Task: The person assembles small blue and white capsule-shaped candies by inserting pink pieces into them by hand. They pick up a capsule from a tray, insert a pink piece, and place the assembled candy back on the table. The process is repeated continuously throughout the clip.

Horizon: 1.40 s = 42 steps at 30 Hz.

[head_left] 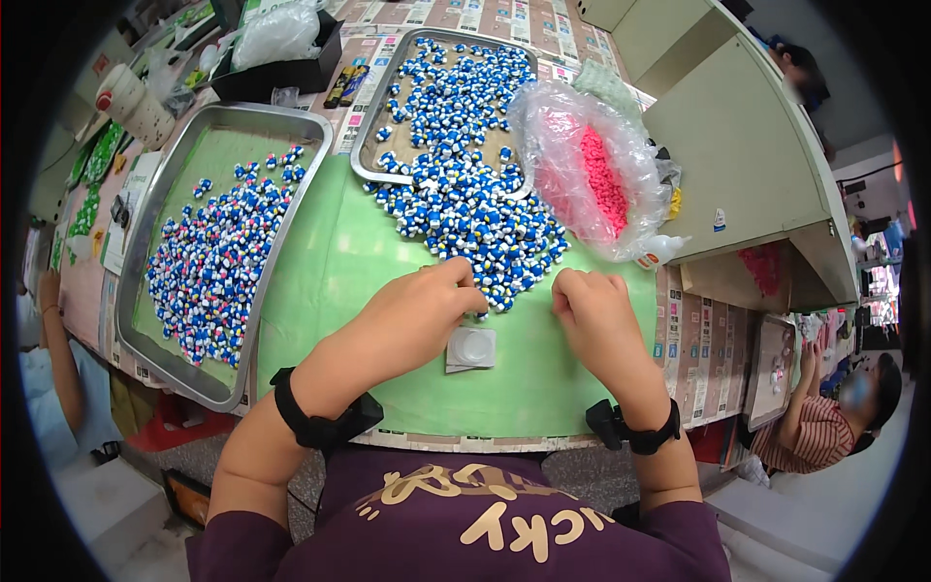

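Purple shirt (407,529) nearest, left fingers (471,300) and right fingers (564,300) curl inward, hold unclear; blue-and-white pieces (470,218) just beyond should suit light pinches.

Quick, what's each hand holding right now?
Left hand: curled by the blue-and-white pieces; holding can't be told.
Right hand: curled near them; holding can't be told.
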Available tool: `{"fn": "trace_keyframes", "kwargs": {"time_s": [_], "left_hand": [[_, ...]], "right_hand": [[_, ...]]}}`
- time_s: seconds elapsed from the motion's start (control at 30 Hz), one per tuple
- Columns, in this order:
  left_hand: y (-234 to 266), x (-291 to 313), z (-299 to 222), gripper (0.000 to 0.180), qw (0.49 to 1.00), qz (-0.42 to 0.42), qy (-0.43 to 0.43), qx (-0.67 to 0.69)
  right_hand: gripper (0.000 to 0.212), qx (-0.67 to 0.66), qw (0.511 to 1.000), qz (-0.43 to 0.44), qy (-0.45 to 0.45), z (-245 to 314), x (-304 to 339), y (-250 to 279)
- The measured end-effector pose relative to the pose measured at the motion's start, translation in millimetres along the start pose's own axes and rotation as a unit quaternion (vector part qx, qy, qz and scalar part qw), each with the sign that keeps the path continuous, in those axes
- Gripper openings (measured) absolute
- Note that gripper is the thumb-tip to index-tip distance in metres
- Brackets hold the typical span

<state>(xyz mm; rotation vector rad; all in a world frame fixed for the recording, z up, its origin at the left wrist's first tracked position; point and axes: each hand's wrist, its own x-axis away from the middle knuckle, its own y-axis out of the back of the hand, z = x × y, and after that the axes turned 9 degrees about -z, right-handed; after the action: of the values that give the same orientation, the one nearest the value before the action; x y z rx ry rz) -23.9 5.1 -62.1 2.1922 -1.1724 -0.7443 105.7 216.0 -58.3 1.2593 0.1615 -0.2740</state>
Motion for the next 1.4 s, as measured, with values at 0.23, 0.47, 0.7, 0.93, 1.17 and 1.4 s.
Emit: {"fn": "trace_keyframes", "kwargs": {"time_s": [0.23,0.47,0.7,0.93,1.17,1.4], "left_hand": [[-1.5,-2.3,5.4,0.014,1.0,-0.003,0.008,-0.019],[0.0,-1.4,1.8,0.014,0.998,-0.037,0.025,-0.053],[41.8,18.9,-25.6,0.019,0.922,-0.123,0.13,0.342],[36.6,26.5,-51.8,0.017,0.856,-0.145,0.154,0.472],[31.3,27.9,-55.5,0.012,0.897,-0.188,0.107,0.385],[34.1,29.0,-51.3,0.011,0.934,-0.182,0.021,0.306]], "right_hand": [[0.01,-0.01,1.0,-0.015,-0.006,0.3,3.4,-0.8],[0.012,0.007,1.0,-0.013,0.013,3.2,2.0,-3.0],[0.024,-0.275,0.959,-0.072,0.014,35.5,-12.0,29.6],[0.029,-0.36,0.919,-0.136,0.091,76.5,-22.8,37.3],[0.03,-0.309,0.927,-0.173,0.126,82.0,-20.1,37.4],[0.031,-0.509,0.856,-0.079,0.047,77.6,-22.0,35.8]]}}
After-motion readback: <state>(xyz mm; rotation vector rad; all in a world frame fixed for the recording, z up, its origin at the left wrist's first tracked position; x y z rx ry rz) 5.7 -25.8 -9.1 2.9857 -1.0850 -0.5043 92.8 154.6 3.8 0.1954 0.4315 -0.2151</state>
